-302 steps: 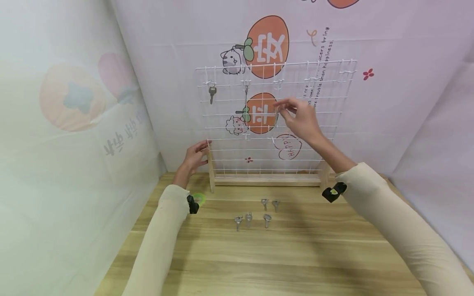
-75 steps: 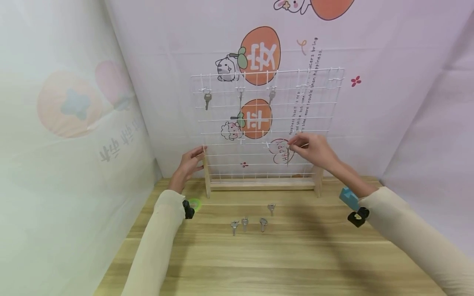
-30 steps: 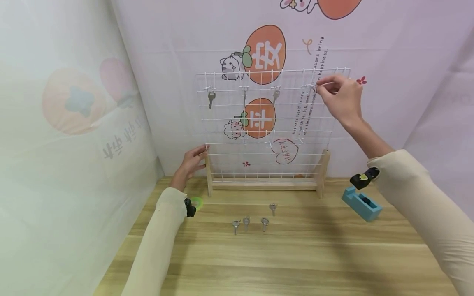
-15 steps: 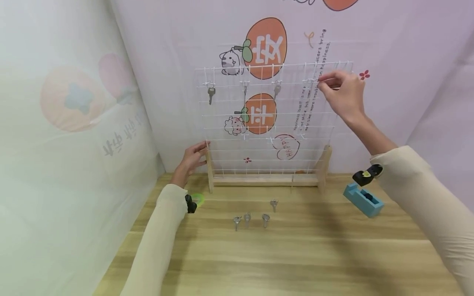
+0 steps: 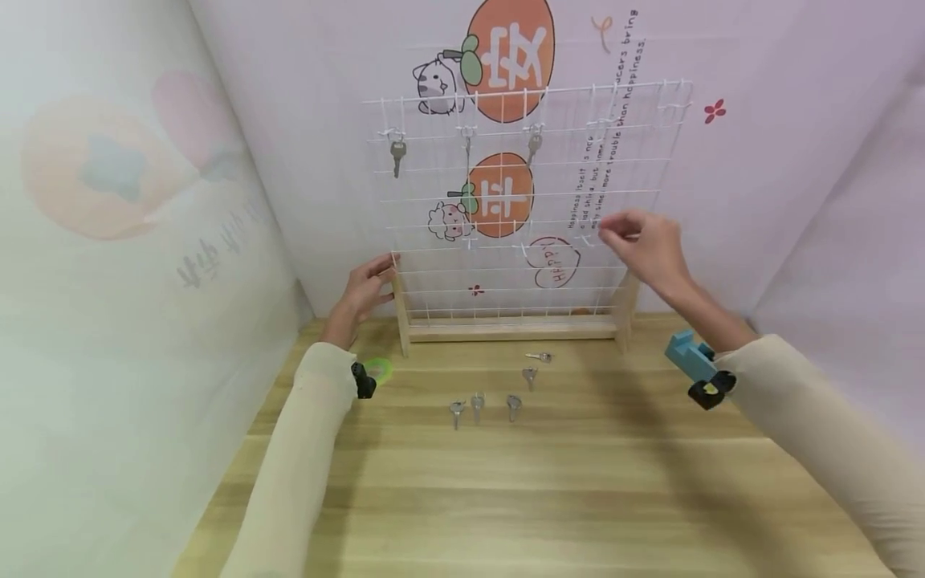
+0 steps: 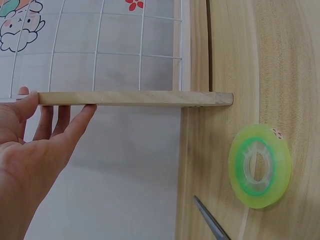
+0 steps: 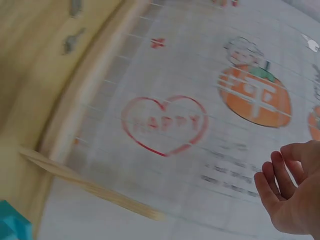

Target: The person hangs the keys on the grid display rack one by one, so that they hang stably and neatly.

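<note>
Down from the top row of hooks, the right hand (image 5: 646,245) now hovers mid-rack, fingers loosely curled and seemingly empty, though the wrist view is blurred. One small silver key (image 5: 539,356) lies sideways on the wooden table (image 5: 549,498), well below those fingertips, just in front of the white wire grid rack (image 5: 527,201). Straight fingers of the left hand (image 5: 364,289) press the rack's wooden left post (image 6: 135,98), probably steadying it.
</note>
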{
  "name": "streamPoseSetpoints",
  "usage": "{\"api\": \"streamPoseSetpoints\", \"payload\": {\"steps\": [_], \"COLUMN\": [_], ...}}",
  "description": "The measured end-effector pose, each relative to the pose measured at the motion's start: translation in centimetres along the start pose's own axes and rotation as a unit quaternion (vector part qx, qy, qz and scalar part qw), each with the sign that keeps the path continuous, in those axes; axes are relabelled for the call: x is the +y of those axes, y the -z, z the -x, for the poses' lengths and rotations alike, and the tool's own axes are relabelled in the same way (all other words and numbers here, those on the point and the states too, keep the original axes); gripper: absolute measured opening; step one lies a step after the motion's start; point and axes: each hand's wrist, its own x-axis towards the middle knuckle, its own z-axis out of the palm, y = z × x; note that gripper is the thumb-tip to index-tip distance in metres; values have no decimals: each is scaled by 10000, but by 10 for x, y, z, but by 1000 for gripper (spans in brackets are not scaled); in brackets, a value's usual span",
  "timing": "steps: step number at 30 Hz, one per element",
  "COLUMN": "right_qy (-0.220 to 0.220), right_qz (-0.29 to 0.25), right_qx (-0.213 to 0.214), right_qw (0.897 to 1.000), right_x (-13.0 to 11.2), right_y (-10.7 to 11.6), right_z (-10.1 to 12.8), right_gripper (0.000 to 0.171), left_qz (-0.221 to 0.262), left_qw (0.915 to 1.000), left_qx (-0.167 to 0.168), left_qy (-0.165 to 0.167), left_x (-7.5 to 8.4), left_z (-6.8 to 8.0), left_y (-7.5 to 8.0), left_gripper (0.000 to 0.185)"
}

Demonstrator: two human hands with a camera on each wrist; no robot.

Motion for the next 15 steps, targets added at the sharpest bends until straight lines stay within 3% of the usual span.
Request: {"api": "streamPoseSetpoints", "payload": {"steps": [9,15], "right_qy": [368,92], "right_qz": [-249,-66], "right_qx": [-1074,-1464], "right_qw": [9932,9892], "right_x": [53,83], "right_y": [-80,-113], "right_z": [50,79], "right_gripper": [8,10], "left_qz": [87,-54], "left_qw": [9998,9996], "left_qx": [87,153], "left_qy": [-143,-232], "left_x": [-7,-16], "left_z": [-9,-16], "left_y": [6,5], "left_gripper": [48,47]}}
